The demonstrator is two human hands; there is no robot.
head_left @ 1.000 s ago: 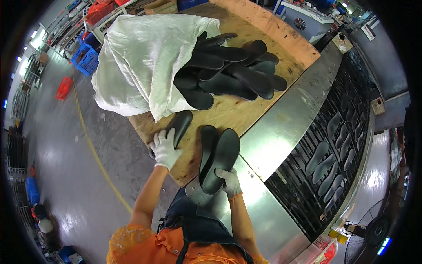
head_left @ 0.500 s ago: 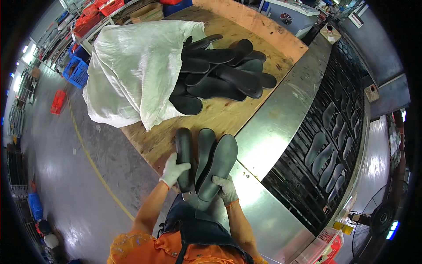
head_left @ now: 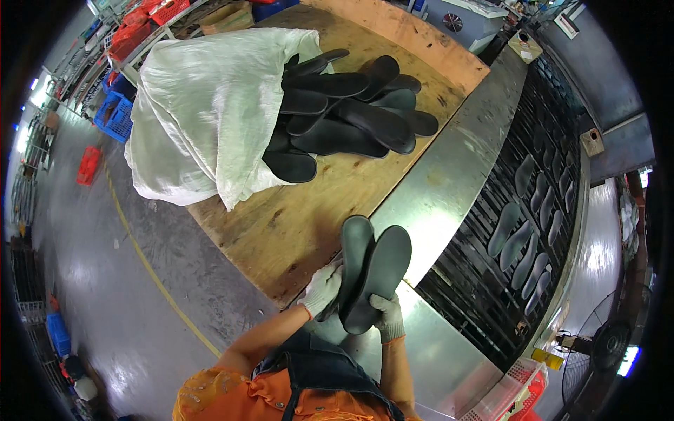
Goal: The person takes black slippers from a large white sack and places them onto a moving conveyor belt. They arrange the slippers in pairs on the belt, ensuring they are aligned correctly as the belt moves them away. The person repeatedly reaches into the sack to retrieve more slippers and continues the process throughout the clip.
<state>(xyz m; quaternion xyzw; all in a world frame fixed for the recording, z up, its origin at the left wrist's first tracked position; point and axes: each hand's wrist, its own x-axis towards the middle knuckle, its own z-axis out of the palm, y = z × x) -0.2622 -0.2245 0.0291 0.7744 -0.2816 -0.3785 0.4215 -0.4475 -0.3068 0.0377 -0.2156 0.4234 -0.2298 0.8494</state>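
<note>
Two black shoe insoles are held up in front of me, side by side and partly overlapping. My left hand (head_left: pixel 324 286), in a white knit glove, closes on the outer edge of the left insole (head_left: pixel 356 247). My gloved right hand (head_left: pixel 387 316) grips the heel end of the right insole (head_left: pixel 387 270), its thumb on top. Whether another insole lies beneath the left one is hidden. Beyond my hands, a heap of black insoles (head_left: pixel 375 123) spills from a white woven sack (head_left: pixel 203 116) onto a wooden board (head_left: pixel 295 231).
To the right, past a metal ledge (head_left: pixel 449 189), several insoles lie in rows on a black slatted conveyor (head_left: pixel 463 302). A red-and-white plastic basket (head_left: pixel 502 393) and a fan (head_left: pixel 609 345) stand at lower right. Blue crate (head_left: pixel 114 116) and red crate (head_left: pixel 88 165) sit on the left-hand floor.
Both hands have moved right with the insoles. The left hand has brought its separate insole against the others; three showed before, two show now.
</note>
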